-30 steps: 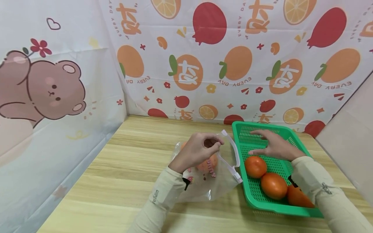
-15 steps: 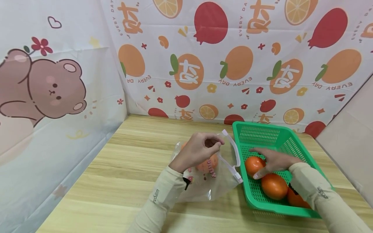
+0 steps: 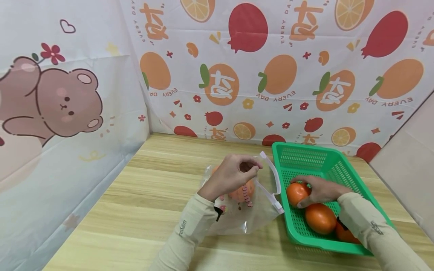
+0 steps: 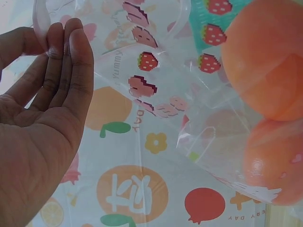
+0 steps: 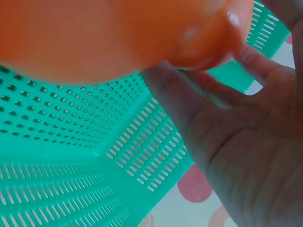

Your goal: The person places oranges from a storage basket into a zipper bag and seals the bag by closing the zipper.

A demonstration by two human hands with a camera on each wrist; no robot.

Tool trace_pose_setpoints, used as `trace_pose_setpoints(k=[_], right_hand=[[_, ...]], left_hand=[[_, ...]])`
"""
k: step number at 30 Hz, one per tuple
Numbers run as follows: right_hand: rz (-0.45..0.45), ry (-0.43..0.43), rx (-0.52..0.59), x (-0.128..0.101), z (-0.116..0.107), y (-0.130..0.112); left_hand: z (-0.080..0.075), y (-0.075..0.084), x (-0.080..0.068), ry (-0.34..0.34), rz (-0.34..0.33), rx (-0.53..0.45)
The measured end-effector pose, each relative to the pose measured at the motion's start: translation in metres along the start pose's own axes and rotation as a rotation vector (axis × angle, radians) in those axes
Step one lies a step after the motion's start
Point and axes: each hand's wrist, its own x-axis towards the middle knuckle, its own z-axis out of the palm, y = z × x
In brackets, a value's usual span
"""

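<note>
My left hand (image 3: 230,177) pinches the edge of a clear zip bag (image 3: 261,220) between thumb and fingertips, holding its mouth up. The bag lies on the table with its pale slider strip (image 3: 276,180) toward the basket. Two orange-red tomatoes (image 4: 265,56) show through its printed film in the left wrist view. Inside the green basket (image 3: 286,222), my right hand (image 3: 323,190) has its thumb and fingers around the left tomato (image 3: 297,194). Against that hand sits a second, larger tomato (image 3: 320,219). A third tomato (image 3: 346,233) is partly hidden by the right sleeve.
The basket stands on the right of the wooden table (image 3: 135,210), close beside the bag. A fruit-printed cloth (image 3: 190,75) hangs behind the table. Another cloth with a bear (image 3: 68,101) covers the left side.
My right hand has come down and toward me in the basket, from above the tomatoes to around the left one. My left hand keeps its hold on the bag.
</note>
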Motion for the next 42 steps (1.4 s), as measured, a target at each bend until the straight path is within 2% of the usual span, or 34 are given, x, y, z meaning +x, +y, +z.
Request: trace_pose_setpoints(k=[5, 11, 14, 18, 23, 27, 33, 42], right_hand=[[-0.043, 0.095, 0.024, -0.003, -0.004, 0.000], [-0.122, 0.309, 0.030, -0.003, -0.009, -0.004], [-0.113, 0.399, 0.053, -0.002, -0.011, -0.009], [-0.100, 0.473, 0.131, -0.003, -0.013, -0.018], [-0.082, 0.524, 0.273, -0.005, -0.015, -0.033], [-0.072, 0.524, 0.360, -0.007, -0.016, -0.041], [-0.105, 0.462, 0.563, -0.005, -0.017, -0.050], [-0.193, 0.253, 0.777, 0.003, -0.017, -0.056]], left_hand=[[0.000, 0.001, -0.001, 0.001, 0.002, 0.006], [0.001, 0.003, -0.002, 0.001, 0.005, 0.007], [0.001, 0.003, -0.003, 0.003, 0.000, 0.010], [0.002, 0.003, -0.003, 0.001, -0.003, 0.009], [0.003, 0.003, -0.004, -0.002, 0.001, 0.008], [0.005, 0.004, -0.004, -0.001, 0.001, 0.014], [0.004, 0.002, 0.000, 0.002, 0.005, 0.023], [0.002, -0.001, 0.005, -0.005, 0.005, 0.001]])
